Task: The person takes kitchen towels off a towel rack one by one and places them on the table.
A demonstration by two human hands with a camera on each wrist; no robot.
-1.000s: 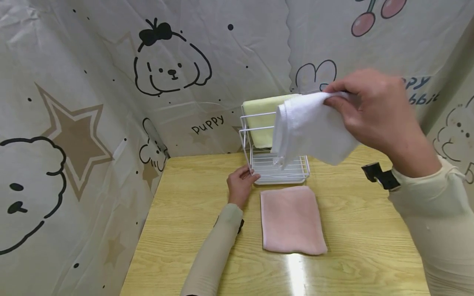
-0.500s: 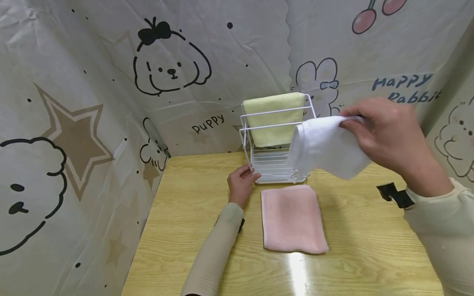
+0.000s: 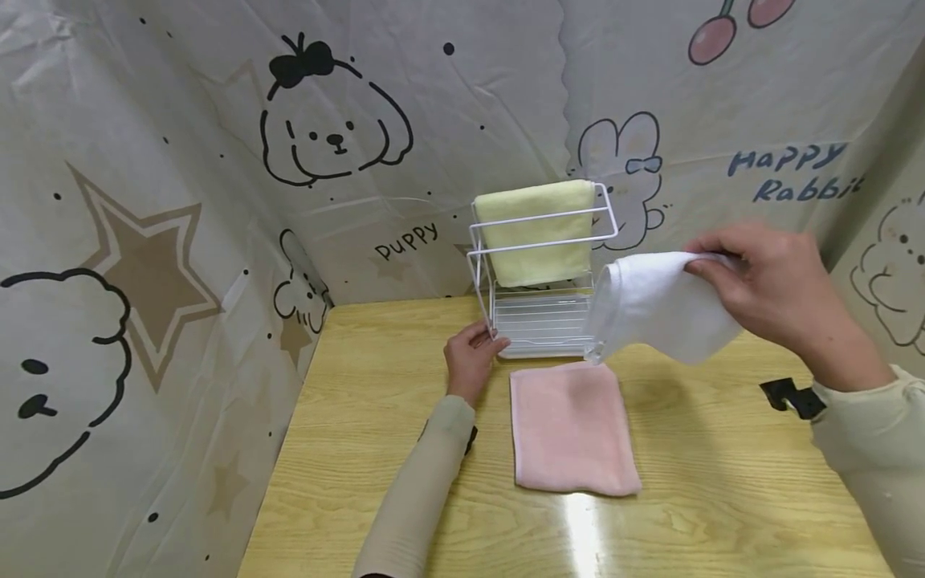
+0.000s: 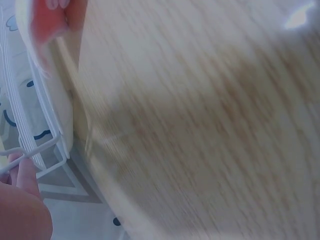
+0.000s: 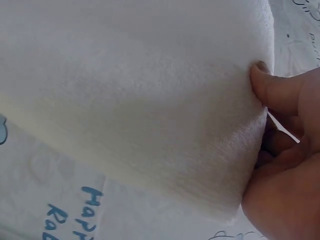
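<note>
My right hand (image 3: pixel 773 289) pinches a folded white towel (image 3: pixel 658 305) by its upper edge, thumb in front, and the cloth hangs in the air right of the rack. In the right wrist view the towel (image 5: pixel 130 100) fills most of the picture. My left hand (image 3: pixel 470 361) grips the lower left front corner of a white wire rack (image 3: pixel 549 244); fingers curl by the wire in the left wrist view too. A folded yellow towel (image 3: pixel 535 266) hangs on the rack's upper back part. In front of the rack, a folded pink towel (image 3: pixel 574 437) lies flat on the table.
The rack stands near the back of a wood-grain table (image 3: pixel 361 417), over a white base tray (image 3: pixel 542 351). Close behind and to the left hangs a printed cloth backdrop (image 3: pixel 361 104) with cartoon animals.
The white towel has moved right and down with my right hand, away from the front of the rack, uncovering the yellow towel and upper bars. My left hand stays on the rack.
</note>
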